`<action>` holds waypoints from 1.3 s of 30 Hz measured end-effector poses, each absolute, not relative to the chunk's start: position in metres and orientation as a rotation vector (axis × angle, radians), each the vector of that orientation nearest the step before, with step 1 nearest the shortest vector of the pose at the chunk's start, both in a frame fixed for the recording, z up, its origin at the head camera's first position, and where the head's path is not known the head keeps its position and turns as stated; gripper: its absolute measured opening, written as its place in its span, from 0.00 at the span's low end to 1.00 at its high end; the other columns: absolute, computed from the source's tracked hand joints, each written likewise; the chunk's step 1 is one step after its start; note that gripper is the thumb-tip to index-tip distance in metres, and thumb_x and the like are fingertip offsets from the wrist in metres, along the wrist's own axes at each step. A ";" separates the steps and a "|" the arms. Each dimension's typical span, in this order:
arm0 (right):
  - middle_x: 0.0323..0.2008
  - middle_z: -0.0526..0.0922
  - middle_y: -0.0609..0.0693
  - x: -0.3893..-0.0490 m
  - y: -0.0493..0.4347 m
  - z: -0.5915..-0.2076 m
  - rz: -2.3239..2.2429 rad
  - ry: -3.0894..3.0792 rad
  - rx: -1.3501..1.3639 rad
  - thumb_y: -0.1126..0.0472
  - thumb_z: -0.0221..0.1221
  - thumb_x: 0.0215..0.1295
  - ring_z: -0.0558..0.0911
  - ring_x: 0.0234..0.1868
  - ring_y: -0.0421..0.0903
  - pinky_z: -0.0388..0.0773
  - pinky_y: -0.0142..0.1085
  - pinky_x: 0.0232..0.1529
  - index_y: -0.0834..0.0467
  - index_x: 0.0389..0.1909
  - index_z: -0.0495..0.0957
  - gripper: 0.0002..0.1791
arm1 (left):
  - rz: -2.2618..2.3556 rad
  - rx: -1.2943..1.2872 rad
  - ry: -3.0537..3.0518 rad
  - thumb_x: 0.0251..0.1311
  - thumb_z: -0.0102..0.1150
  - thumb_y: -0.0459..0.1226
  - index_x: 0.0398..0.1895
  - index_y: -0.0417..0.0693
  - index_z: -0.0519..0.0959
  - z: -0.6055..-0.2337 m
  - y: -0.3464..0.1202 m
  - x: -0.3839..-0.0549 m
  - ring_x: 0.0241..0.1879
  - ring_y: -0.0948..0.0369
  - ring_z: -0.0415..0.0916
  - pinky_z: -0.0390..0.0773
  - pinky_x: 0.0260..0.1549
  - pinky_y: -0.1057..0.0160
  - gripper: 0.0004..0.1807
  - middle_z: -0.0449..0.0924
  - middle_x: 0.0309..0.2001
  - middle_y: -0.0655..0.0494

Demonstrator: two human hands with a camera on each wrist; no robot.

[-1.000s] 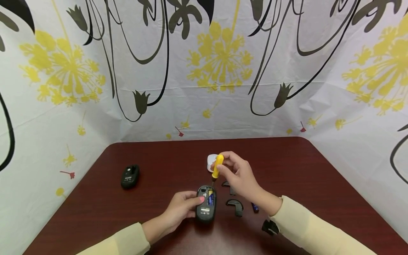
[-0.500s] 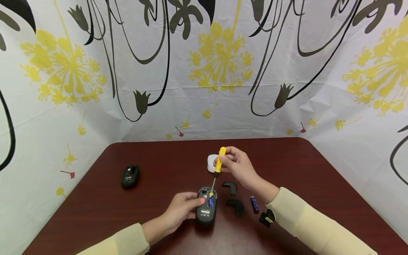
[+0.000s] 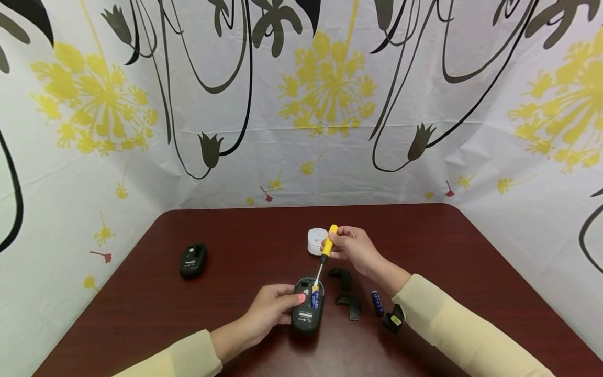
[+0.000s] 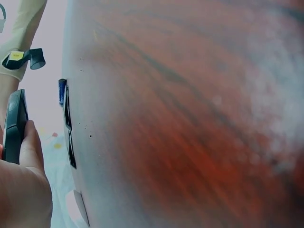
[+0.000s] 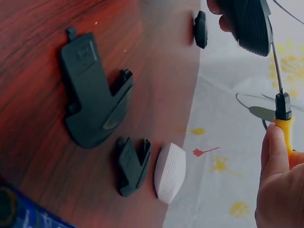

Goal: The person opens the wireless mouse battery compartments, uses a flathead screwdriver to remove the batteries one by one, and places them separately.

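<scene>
My left hand [image 3: 270, 308] grips a black computer mouse [image 3: 305, 318], underside up, with the thumb across its bottom face. A blue and yellow battery [image 3: 315, 298] sits in the mouse's uncovered battery slot. In my right hand [image 3: 356, 248] is a screwdriver [image 3: 330, 241] with a yellow handle, pinched between thumb and fingers. Its thin metal shaft points down, the tip at the battery's upper end. The right wrist view shows the screwdriver's black collar and the shaft reaching to the mouse [image 5: 247, 26]. In the left wrist view the held mouse [image 4: 15, 126] appears edge-on.
Two black battery covers [image 3: 349, 307] [image 3: 341, 278] lie right of the held mouse, with a loose blue battery [image 3: 377, 303] beside them. Behind stands a white rounded case [image 3: 316, 241]. Another black mouse [image 3: 193, 261] lies underside up on the left of the brown table [image 3: 235, 235].
The screwdriver first rises and tilts away from the mouse, then lowers slightly. My right hand shifts a little rightward. The left hand and mouse barely move.
</scene>
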State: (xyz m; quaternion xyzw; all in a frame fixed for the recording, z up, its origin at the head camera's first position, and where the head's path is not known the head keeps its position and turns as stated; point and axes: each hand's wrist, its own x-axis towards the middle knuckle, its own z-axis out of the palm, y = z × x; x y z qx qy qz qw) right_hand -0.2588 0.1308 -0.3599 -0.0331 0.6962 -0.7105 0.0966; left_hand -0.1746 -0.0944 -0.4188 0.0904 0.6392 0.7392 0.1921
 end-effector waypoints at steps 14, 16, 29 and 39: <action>0.36 0.84 0.59 -0.267 0.132 -0.371 -2.101 1.978 -0.062 0.66 0.51 0.74 0.85 0.35 0.45 0.83 0.33 0.36 0.76 0.55 0.64 0.18 | 2.070 0.239 1.784 0.65 0.59 0.36 0.55 0.25 0.74 -0.419 -0.094 -0.175 0.40 0.54 0.82 0.84 0.38 0.53 0.22 0.82 0.44 0.41; 0.36 0.84 0.59 -0.267 0.132 -0.372 -2.101 1.971 -0.055 0.66 0.51 0.74 0.85 0.35 0.45 0.83 0.33 0.36 0.75 0.54 0.64 0.17 | 2.062 0.239 1.788 0.65 0.59 0.36 0.55 0.25 0.74 -0.419 -0.094 -0.175 0.40 0.54 0.82 0.84 0.37 0.53 0.22 0.82 0.44 0.42; 0.34 0.84 0.58 -0.269 0.132 -0.377 -2.099 1.912 0.004 0.66 0.50 0.74 0.85 0.32 0.44 0.83 0.33 0.36 0.77 0.52 0.67 0.16 | 2.070 0.257 1.768 0.65 0.59 0.36 0.55 0.25 0.73 -0.416 -0.093 -0.177 0.40 0.54 0.83 0.84 0.38 0.54 0.22 0.82 0.44 0.41; 0.31 0.84 0.56 -0.268 0.131 -0.380 -2.063 1.870 0.034 0.66 0.49 0.74 0.85 0.30 0.42 0.83 0.30 0.35 0.81 0.58 0.65 0.21 | 2.077 0.278 1.751 0.64 0.60 0.35 0.54 0.26 0.74 -0.416 -0.092 -0.175 0.39 0.53 0.83 0.84 0.38 0.53 0.21 0.82 0.43 0.41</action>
